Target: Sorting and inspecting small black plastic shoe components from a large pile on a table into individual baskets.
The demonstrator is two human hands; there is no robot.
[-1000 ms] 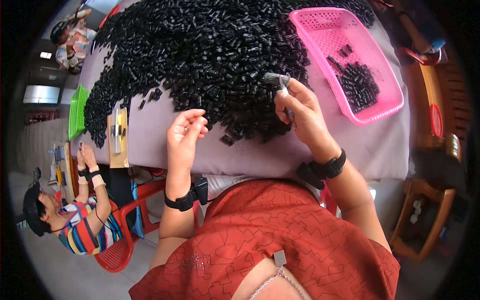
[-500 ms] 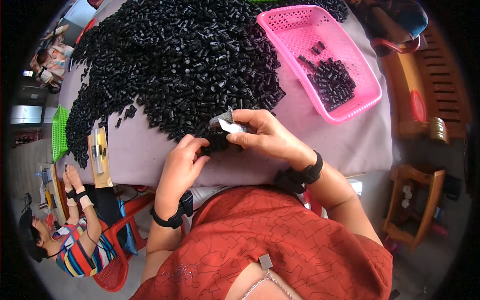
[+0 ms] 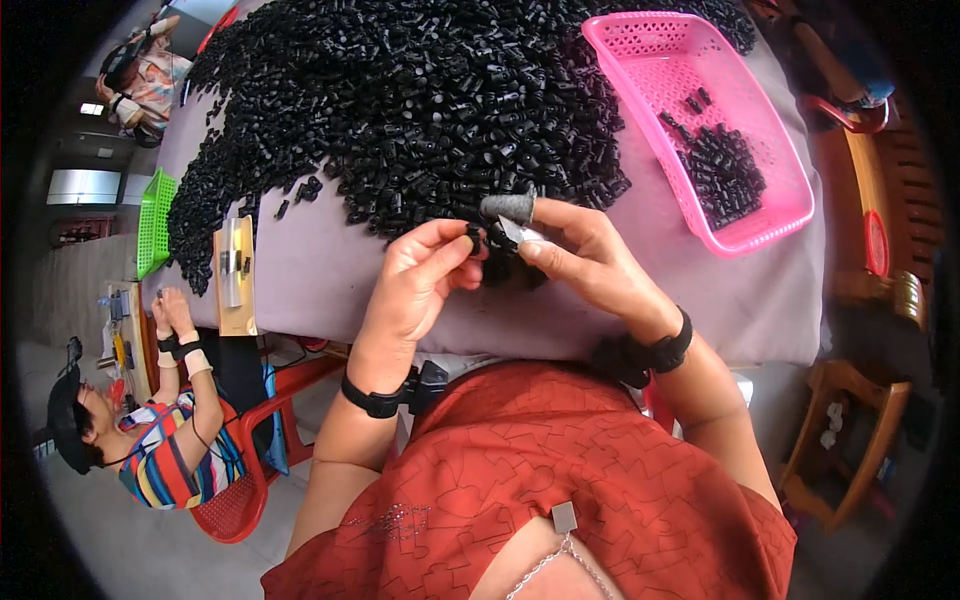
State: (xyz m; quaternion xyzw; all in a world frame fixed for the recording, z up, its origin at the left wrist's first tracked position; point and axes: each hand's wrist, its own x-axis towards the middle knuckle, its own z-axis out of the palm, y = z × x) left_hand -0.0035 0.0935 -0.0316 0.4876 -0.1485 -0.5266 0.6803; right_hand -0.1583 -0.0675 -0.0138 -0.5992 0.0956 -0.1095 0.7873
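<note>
Between the thumb and fingers of my left hand (image 3: 412, 275) is a small black plastic part (image 3: 474, 238), pinched at the near edge of the pile. My right hand (image 3: 600, 272) faces it, closed on a small pale, flat, blade-like piece (image 3: 511, 232) whose tip is beside the black part. A grey knitted finger cover (image 3: 510, 207) sits on my right index finger. Dark material shows below both hands, but I cannot tell what it is. Past my fingers a large heap of the same black parts (image 3: 440, 120) spreads over the cloth-covered table (image 3: 310, 270).
A pink perforated basket (image 3: 765, 235) at the right holds several black parts. On the left stand a green basket (image 3: 155, 222) and a tan board (image 3: 236, 312) with a clear tube. A co-worker (image 3: 185, 440) sits at the left on a red chair (image 3: 228, 510).
My left hand has risen from the table with a black part now showing in its pinch. Both hands are closer together. The whole view has shifted, moving the scene rightward.
</note>
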